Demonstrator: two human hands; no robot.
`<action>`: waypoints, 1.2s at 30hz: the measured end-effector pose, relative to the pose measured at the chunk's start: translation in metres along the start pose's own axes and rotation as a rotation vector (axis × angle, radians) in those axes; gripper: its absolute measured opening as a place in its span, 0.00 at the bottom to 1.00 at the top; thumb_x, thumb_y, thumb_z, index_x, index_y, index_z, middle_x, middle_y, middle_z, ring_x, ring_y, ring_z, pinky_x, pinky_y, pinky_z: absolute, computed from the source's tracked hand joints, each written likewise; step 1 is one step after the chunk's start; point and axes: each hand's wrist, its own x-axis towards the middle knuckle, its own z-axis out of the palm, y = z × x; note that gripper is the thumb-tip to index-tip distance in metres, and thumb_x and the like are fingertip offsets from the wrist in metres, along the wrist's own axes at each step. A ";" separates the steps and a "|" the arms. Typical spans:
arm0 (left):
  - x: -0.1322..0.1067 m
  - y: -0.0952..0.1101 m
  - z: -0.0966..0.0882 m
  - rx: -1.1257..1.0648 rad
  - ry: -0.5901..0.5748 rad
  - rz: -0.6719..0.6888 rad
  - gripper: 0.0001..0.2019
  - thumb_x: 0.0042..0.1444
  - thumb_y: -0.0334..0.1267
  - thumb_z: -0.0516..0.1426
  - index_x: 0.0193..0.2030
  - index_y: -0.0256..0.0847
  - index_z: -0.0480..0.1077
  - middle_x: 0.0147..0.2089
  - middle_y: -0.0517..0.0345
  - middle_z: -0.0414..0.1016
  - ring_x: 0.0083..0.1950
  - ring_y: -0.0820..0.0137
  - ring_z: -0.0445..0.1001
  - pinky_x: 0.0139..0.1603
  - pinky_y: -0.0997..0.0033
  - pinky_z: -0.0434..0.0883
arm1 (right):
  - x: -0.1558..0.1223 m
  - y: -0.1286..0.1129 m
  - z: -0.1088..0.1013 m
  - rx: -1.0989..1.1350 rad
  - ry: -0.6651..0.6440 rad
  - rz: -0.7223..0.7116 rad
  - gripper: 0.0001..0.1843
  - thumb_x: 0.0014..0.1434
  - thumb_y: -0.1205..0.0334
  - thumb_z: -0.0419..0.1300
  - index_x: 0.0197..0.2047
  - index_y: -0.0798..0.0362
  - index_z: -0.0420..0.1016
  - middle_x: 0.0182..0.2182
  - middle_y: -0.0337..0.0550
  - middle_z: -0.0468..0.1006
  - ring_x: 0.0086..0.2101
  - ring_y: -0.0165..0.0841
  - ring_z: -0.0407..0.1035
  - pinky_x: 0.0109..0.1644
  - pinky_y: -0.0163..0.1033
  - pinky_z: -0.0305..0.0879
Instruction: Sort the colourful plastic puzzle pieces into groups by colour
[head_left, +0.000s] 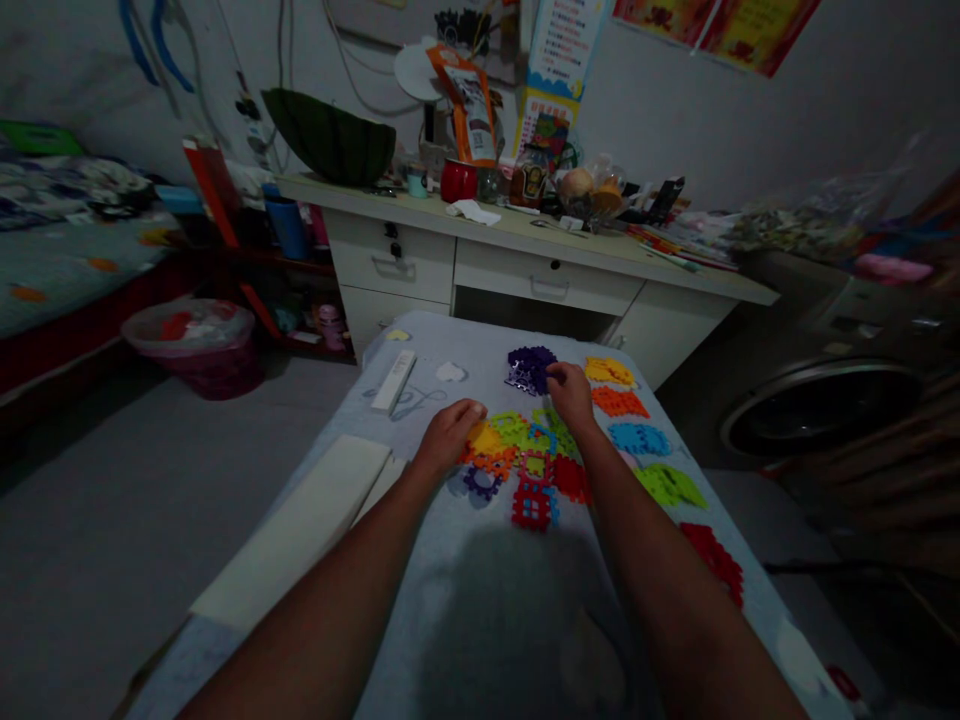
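At the far left a pink bin (196, 345) stood on the floor, well apart from the table (480, 620) with its grey cloth. On the table's left edge lay a long white board (300, 530), and further back a slim white box (394, 381).

The left hand (450, 432) rested palm down, fingers loosely curled, on a yellow tile (486, 438) at the left edge of the joined tiles (534, 470). Whether it gripped that tile could not be told. The joined tiles, a patch of green, orange, red and purple pieces, lay flat in the middle of the table between the two forearms.

Just behind them sat a pile of purple tiles (529, 368). The right hand (570, 393) touched that pile's right side with bent fingers; whether it pinched a piece could not be told.

To the right ran a row of sorted piles: yellow pile (609, 372), orange pile (619, 402), blue pile (640, 438), green pile (670, 485) and red pile (714, 562), each apart from the next. Beyond the table stood a cluttered white desk (525, 262).
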 end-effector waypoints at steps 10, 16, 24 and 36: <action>0.000 0.000 0.001 0.008 -0.016 0.006 0.19 0.57 0.54 0.52 0.35 0.40 0.74 0.37 0.55 0.77 0.42 0.64 0.74 0.46 0.66 0.69 | -0.086 -0.066 -0.030 0.007 -0.615 -0.292 0.04 0.55 0.69 0.60 0.32 0.55 0.76 0.31 0.41 0.73 0.34 0.31 0.66 0.41 0.35 0.59; -0.001 -0.002 0.001 0.014 -0.038 0.018 0.20 0.58 0.54 0.52 0.36 0.39 0.74 0.37 0.56 0.77 0.40 0.65 0.74 0.45 0.67 0.70 | -0.131 -0.097 -0.028 -0.323 -0.739 -0.445 0.14 0.56 0.54 0.66 0.41 0.55 0.78 0.42 0.50 0.72 0.46 0.40 0.64 0.50 0.43 0.57; -0.002 0.000 0.001 0.053 -0.028 0.024 0.20 0.58 0.54 0.52 0.37 0.39 0.74 0.37 0.57 0.78 0.41 0.65 0.74 0.44 0.68 0.69 | -0.138 -0.096 -0.026 -0.248 -0.796 -0.486 0.05 0.57 0.66 0.61 0.37 0.56 0.79 0.38 0.48 0.73 0.43 0.38 0.65 0.51 0.42 0.58; -0.003 -0.006 0.003 0.214 -0.092 0.085 0.23 0.62 0.49 0.50 0.60 0.43 0.68 0.55 0.52 0.77 0.56 0.62 0.74 0.58 0.61 0.68 | -0.083 -0.051 -0.056 0.310 -0.555 -0.044 0.08 0.58 0.62 0.57 0.34 0.55 0.77 0.29 0.39 0.76 0.31 0.30 0.67 0.37 0.35 0.61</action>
